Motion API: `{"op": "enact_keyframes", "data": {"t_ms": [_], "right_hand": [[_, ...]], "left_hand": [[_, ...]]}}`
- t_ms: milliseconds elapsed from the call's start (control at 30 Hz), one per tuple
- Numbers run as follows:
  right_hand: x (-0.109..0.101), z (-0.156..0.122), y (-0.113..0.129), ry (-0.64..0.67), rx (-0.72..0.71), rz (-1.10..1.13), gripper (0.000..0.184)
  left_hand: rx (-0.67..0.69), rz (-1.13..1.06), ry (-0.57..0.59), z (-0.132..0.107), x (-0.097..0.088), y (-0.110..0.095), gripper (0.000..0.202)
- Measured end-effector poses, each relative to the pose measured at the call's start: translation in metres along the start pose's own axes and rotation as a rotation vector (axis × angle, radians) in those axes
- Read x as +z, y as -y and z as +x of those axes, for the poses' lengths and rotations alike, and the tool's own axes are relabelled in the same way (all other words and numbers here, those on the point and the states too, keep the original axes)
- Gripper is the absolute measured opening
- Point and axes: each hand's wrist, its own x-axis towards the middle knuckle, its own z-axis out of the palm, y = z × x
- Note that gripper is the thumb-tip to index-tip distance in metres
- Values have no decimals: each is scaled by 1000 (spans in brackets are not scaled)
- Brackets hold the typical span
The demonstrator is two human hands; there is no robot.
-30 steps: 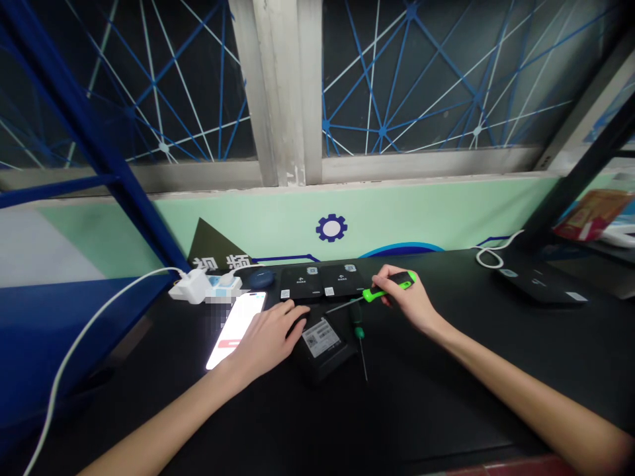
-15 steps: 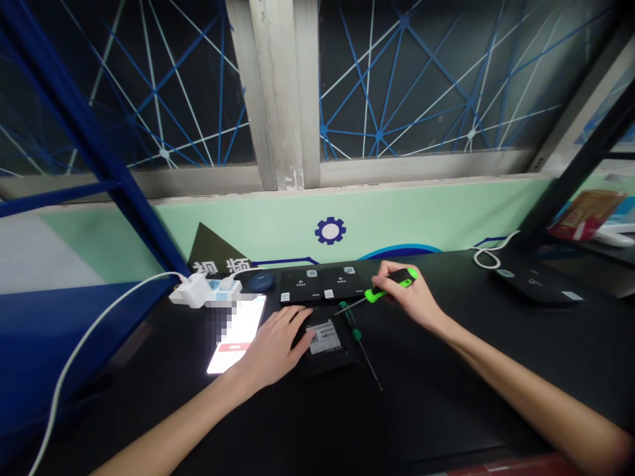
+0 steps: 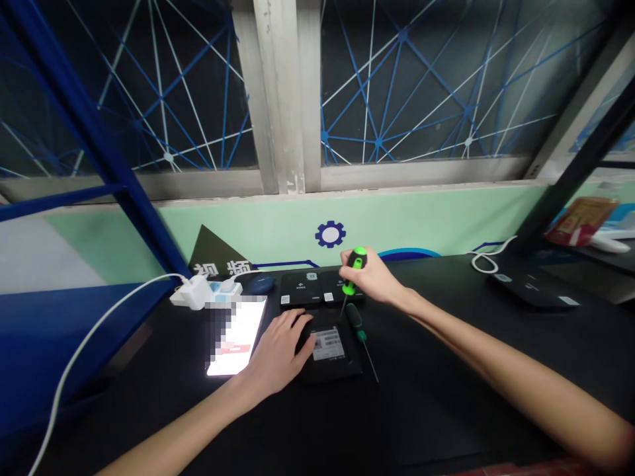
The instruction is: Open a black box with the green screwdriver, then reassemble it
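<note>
My right hand grips a green-and-black screwdriver, held nearly upright. Its thin shaft slants down to the back right of a black box-shaped device with a white printed label; whether the tip touches cannot be told. Across the left side of this device lies my left hand, its fingers stretched out and the thumb beside the label. A second screwdriver with a dark green handle rests on the table, just right of the device.
Two flat black boxes, a left one and a right one, lie behind the device. A lit phone, dark blue mouse and power strip with white plug stand left. Another black box and white cable lie right.
My right hand has moved left, and its screwdriver has swung from a slant to nearly upright over the device's back right. My left hand has stayed on the device.
</note>
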Motion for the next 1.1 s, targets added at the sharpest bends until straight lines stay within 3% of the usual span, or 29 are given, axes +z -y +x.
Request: {"op": "enact_keyframes", "data": {"t_ms": [200,400,567,700,933,1100], "right_hand": [[19,3,3,-30,-49,-25,26],[31,-17,-9,-41,-75,-104,29],[34,-37,-34,-118,3,113,30],[34,-48,-47,-31,25,248,28],[36,-60,-67,29,-146,106,21],[39,-61,-74,13,-189,64,21]], "left_hand": [[2,-4,-13,0,1,-1,33],[2,3,-22,0,1,0,32],[11,2,-25,1,1,0,33],[6,12,-22,2,0,0,34],[12,19,3,4,-4,1,34],[11,22,22,5,-6,0,34]]}}
